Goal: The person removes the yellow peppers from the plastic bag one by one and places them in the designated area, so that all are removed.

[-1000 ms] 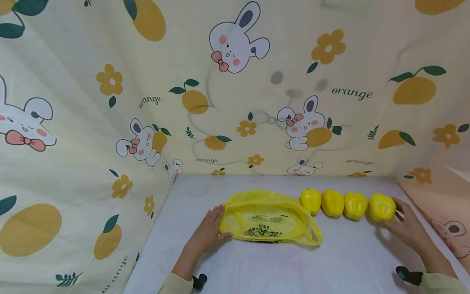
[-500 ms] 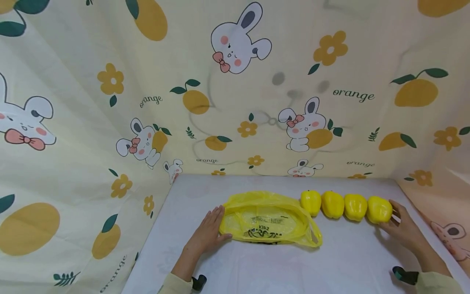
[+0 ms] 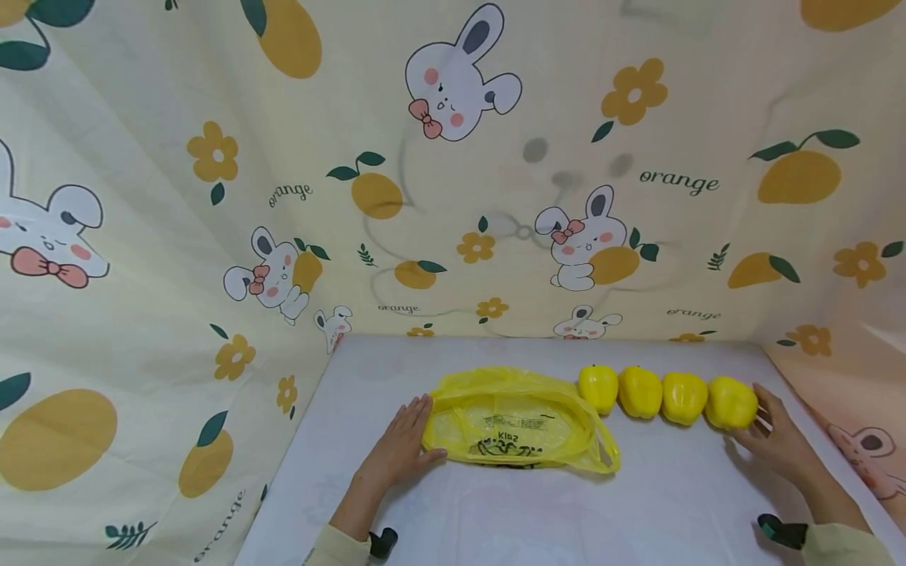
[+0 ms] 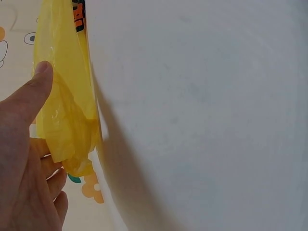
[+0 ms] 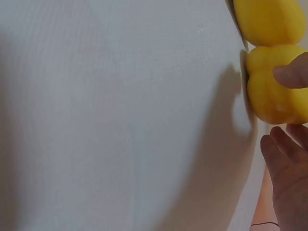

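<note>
Several yellow bell peppers stand in a row, the rightmost bell pepper (image 3: 731,402) beside my right hand (image 3: 782,440). In the right wrist view, the thumb (image 5: 291,76) lies against that pepper, with the other fingers loosely spread close to its end. A yellow plastic bag (image 3: 510,428) with dark print lies flattened to the left of the row, its handle loop at the right end. My left hand (image 3: 399,446) rests at the bag's left end, fingers fairly straight. In the left wrist view, its thumb (image 4: 42,79) overlaps the yellow plastic.
A white table (image 3: 566,511) carries everything. The leftmost bell pepper (image 3: 598,389) sits right at the bag's right edge. Printed cloth (image 3: 453,196) with rabbits and oranges hangs behind and at both sides. A dark wrist camera (image 3: 781,531) shows near the right sleeve.
The rightmost bell pepper has slid left against its neighbour, and my right hand has shifted left with it. My left hand and the bag have stayed in place.
</note>
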The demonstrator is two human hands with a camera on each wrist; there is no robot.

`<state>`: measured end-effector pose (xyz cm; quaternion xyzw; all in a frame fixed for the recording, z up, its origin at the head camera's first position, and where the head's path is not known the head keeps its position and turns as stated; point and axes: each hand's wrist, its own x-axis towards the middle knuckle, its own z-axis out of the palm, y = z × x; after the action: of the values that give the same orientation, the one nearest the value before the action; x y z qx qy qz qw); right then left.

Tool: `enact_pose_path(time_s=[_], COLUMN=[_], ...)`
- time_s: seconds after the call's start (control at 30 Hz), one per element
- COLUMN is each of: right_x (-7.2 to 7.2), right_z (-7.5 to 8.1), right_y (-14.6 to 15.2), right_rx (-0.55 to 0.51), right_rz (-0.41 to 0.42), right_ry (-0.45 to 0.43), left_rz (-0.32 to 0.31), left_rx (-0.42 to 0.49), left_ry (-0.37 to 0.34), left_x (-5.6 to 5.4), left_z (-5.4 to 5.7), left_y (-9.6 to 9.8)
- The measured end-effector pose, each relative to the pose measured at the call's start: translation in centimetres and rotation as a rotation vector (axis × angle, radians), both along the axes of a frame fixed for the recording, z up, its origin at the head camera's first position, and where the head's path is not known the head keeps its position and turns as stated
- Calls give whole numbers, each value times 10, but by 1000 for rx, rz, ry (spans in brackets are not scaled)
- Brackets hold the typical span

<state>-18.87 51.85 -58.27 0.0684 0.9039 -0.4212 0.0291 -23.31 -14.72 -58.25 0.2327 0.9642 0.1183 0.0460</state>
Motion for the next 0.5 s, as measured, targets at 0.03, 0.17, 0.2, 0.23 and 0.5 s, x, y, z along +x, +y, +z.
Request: enact_pose_path(time_s=[0.03, 0.17, 0.2, 0.23, 0.5], right_x=[0, 1, 2, 3, 12], right_z=[0, 1, 2, 2, 5], right_y=[0, -1, -1, -1, -10], right_rx=[-5, 25, 40, 51, 127], right_rz=[-3, -21, -21, -23, -51], right_ry=[-3, -21, -26, -28, 131], left_rz=[0, 4, 6, 9, 40], left_rx=[2, -2, 5, 0, -29], left_ry=[2, 5, 4, 4, 34], left_x=[0, -1, -1, -2, -1], left_z=[0, 0, 0, 0, 4], left_y=[0, -1, -2, -2, -7])
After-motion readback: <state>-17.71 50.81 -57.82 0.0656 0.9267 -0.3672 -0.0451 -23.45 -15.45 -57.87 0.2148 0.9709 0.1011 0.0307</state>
